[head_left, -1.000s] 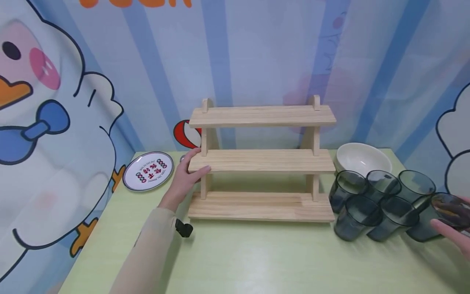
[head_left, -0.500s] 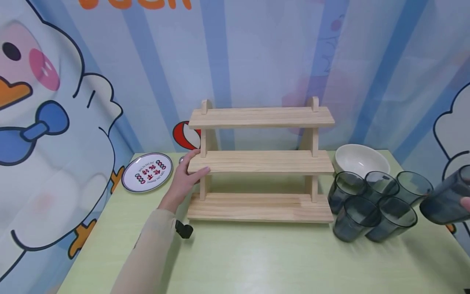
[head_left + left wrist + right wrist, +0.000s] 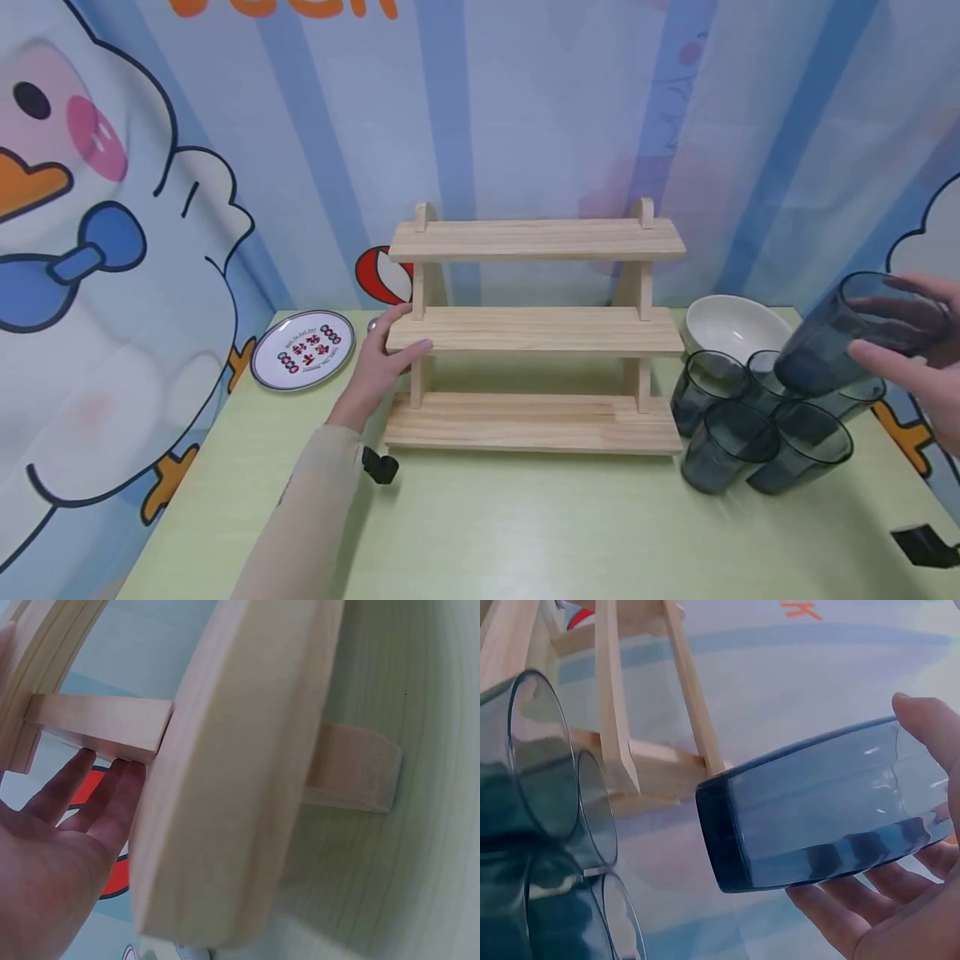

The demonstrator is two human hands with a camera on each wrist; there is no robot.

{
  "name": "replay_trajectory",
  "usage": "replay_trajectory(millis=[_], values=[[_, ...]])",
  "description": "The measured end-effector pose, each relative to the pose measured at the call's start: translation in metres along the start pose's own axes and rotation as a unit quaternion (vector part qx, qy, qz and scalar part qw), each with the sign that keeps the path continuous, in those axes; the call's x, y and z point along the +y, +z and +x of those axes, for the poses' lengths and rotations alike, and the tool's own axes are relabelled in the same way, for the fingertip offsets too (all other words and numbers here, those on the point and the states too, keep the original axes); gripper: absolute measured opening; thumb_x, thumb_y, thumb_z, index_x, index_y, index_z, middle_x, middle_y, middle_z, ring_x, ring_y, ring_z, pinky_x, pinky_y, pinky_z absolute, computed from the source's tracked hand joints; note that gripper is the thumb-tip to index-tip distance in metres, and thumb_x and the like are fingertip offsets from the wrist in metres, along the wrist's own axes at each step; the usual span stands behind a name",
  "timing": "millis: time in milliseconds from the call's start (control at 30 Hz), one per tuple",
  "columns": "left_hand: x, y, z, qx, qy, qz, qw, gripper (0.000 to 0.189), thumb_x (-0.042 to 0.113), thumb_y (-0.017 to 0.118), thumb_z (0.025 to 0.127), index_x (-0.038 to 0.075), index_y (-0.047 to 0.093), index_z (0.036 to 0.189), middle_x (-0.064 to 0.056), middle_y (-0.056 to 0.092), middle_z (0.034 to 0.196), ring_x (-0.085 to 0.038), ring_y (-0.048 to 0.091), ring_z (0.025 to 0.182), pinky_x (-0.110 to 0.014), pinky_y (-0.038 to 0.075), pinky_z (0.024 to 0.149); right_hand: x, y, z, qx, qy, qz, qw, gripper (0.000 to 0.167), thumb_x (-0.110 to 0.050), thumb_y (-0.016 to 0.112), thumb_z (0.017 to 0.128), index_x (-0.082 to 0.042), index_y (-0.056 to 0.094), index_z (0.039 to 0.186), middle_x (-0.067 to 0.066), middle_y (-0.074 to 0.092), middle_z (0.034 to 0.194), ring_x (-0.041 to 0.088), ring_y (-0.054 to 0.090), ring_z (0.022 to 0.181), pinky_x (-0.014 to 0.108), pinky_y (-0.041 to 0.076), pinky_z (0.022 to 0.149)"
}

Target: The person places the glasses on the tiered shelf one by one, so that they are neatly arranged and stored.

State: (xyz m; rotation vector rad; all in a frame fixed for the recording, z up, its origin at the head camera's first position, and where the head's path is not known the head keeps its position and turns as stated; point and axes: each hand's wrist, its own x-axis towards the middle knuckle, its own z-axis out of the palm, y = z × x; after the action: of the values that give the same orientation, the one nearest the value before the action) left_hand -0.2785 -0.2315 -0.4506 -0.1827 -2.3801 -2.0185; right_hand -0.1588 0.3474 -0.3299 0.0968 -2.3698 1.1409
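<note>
A three-tier wooden display rack [image 3: 534, 327] stands at the middle of the table. My left hand [image 3: 373, 367] grips the left end of its middle shelf, thumb at the front edge; in the left wrist view the fingers [image 3: 112, 799] touch the side upright. My right hand [image 3: 930, 367] holds a smoky blue glass tumbler [image 3: 821, 337] in the air at the right, tilted with its base toward the rack. In the right wrist view, thumb and fingers wrap the tumbler [image 3: 810, 817] near its mouth. Below it several matching tumblers [image 3: 723, 458] stand upright, close together, beside the rack.
A white bowl [image 3: 731, 325] sits behind the tumblers, partly hidden by them. At the left back lies an oval white plate [image 3: 303, 350] with red lettering. A printed blue curtain [image 3: 525, 108] hangs behind the pale green table [image 3: 540, 525].
My right hand has lifted one tumbler off the right side of the group and brought it up and leftward over the others. My left hand stays on the rack.
</note>
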Motion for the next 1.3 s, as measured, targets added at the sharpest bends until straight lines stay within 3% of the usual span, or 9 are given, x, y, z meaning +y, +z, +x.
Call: replay_trajectory(millis=[67,200,600,867,1133,1300], values=[[0.000,0.001,0.000,0.000,0.001,-0.001,1.0000,0.071,0.026,0.075,0.099,0.029,0.040,0.160,-0.006,0.028,0.166,-0.040,0.057,0.126,-0.056,0.050,0.107,-0.011,0.009,0.005,-0.014,-0.011,0.027,0.9995,0.074,0.000,0.069,0.099,-0.025,0.039,0.162,-0.022,0.057,0.141,-0.013,0.053,0.115,0.006,0.042,0.099],[-0.001,0.002,0.001,0.000,0.000,-0.002,1.0000,0.071,0.025,0.075,0.099,0.030,0.039,0.161,-0.003,0.026,0.168,-0.040,0.058,0.125,-0.054,0.050,0.107,-0.029,0.026,0.013,-0.069,0.000,0.032,0.9971,0.077,-0.007,0.076,0.097,-0.026,0.039,0.161,-0.022,0.056,0.134,-0.011,0.055,0.110,0.004,0.044,0.084],[0.001,0.002,0.001,0.007,-0.002,-0.004,1.0000,0.071,0.025,0.076,0.098,0.029,0.041,0.160,-0.007,0.030,0.165,-0.040,0.059,0.124,-0.056,0.051,0.106,-0.082,0.084,0.041,-0.190,-0.010,0.097,0.9770,0.072,-0.021,0.082,0.094,-0.027,0.044,0.155,-0.001,0.063,0.136,0.007,0.067,0.111,0.017,0.056,0.082],[0.002,0.003,0.000,0.007,0.003,-0.009,0.9999,0.070,0.022,0.076,0.098,0.028,0.042,0.159,-0.009,0.031,0.163,-0.039,0.059,0.124,-0.056,0.051,0.106,-0.119,0.117,0.057,-0.189,-0.019,0.138,0.9721,0.072,-0.024,0.084,0.091,-0.027,0.048,0.154,0.003,0.065,0.134,0.013,0.066,0.111,0.021,0.054,0.084],[0.002,0.002,0.000,0.012,-0.003,-0.002,0.9999,0.069,0.024,0.075,0.099,0.029,0.041,0.159,-0.010,0.031,0.163,-0.041,0.054,0.130,-0.059,0.048,0.108,-0.151,0.154,0.078,-0.193,-0.019,0.230,0.9536,0.072,-0.023,0.087,0.089,-0.022,0.050,0.150,0.007,0.065,0.137,0.020,0.069,0.117,0.028,0.060,0.089],[0.003,0.003,-0.002,0.009,-0.003,-0.004,1.0000,0.069,0.024,0.074,0.100,0.028,0.040,0.160,-0.010,0.030,0.164,-0.041,0.053,0.132,-0.060,0.047,0.110,-0.164,0.175,0.092,-0.173,-0.025,0.241,0.9546,0.074,-0.024,0.088,0.088,-0.020,0.049,0.151,0.006,0.065,0.135,0.022,0.068,0.119,0.032,0.058,0.096]])
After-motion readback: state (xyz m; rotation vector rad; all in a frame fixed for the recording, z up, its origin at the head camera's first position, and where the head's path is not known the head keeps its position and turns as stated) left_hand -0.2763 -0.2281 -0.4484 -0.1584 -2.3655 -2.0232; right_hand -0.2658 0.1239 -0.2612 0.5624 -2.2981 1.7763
